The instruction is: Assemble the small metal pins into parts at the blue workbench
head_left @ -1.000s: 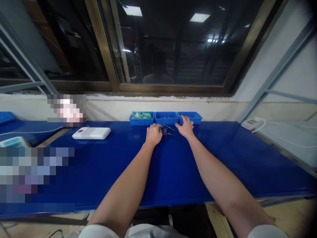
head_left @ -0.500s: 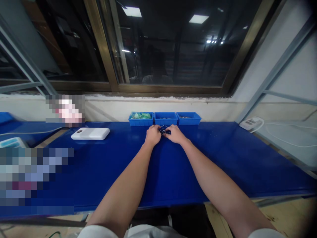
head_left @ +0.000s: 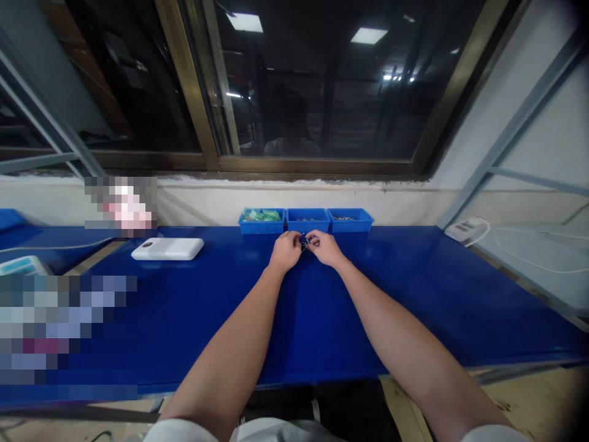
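Note:
My left hand (head_left: pixel 286 250) and my right hand (head_left: pixel 324 248) meet just in front of the blue bins, fingertips close together. Several small, thin, shiny metal pieces (head_left: pixel 304 241) sit between them; their exact kind is too small to make out. Fingers of both hands are curled and pinched around these pieces. Behind the hands stands the middle blue bin (head_left: pixel 307 226), with small metal parts inside. To its left, another blue bin (head_left: pixel 261 228) holds green and clear items. The right blue bin (head_left: pixel 351 226) contains small metal parts too.
The bins stand on a blue table (head_left: pixel 221 313) against the wall below a window (head_left: pixel 317 92). A white oblong device (head_left: pixel 168 248) lies to the left. At the right edge is a white power strip (head_left: pixel 467 229) with a cable. Blurred patches cover areas at the left.
My fingertips have drawn slightly closer together, and the metal pieces between them look more bunched. My arms and the bins stay in place.

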Demonstrator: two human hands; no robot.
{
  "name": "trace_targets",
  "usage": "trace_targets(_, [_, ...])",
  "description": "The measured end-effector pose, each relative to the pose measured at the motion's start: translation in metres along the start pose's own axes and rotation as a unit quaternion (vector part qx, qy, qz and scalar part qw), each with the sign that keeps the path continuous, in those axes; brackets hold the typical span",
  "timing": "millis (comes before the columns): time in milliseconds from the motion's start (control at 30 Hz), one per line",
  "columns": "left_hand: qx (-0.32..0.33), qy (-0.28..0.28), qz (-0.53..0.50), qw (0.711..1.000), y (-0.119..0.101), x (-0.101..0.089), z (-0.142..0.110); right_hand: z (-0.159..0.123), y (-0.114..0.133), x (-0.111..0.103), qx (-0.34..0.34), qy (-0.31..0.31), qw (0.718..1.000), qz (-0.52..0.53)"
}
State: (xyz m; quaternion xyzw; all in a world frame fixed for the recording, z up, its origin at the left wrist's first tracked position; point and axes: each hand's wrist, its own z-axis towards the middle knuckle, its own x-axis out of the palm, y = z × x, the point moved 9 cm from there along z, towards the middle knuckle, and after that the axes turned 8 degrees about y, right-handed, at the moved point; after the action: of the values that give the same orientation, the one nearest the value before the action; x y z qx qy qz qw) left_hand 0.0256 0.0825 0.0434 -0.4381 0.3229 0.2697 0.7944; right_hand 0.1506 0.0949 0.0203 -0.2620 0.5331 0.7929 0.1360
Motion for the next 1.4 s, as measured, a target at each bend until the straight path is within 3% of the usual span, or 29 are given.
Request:
trace_targets(400, [0.003, 0.014, -0.117, 0.993, -0.005, 0.001, 0.001, -0.003, 0.024, -0.005, -0.084, -0.026, 0.996, -0.004])
trace_targets(633, [-0.046, -0.034, -0.132, 0.99, 0.008, -0.007, 0.0, -0.003, 0.022, -0.013, -0.074, -0.042, 0.995, 0.056])
trace_targets(900, [-0.053, -0.015, -0.107, 0.993, 0.006, -0.006, 0.0, -0.003, 0.019, -0.024, -0.031, -0.052, 0.99, 0.125])
trace_targets(967, [-0.048, -0.006, -0.108, 0.993, 0.003, -0.005, -0.001, -0.004, 0.018, -0.03, -0.021, -0.073, 0.99, 0.12])
trace_targets(1167, [-0.039, -0.007, -0.115, 0.993, 0.001, -0.006, -0.002, -0.007, 0.004, -0.068, 0.015, -0.212, 0.974, 0.082])
trace_targets(1400, [-0.042, -0.006, -0.03, 0.999, 0.005, -0.003, -0.001, -0.004, -0.005, -0.08, 0.043, -0.233, 0.971, 0.032])
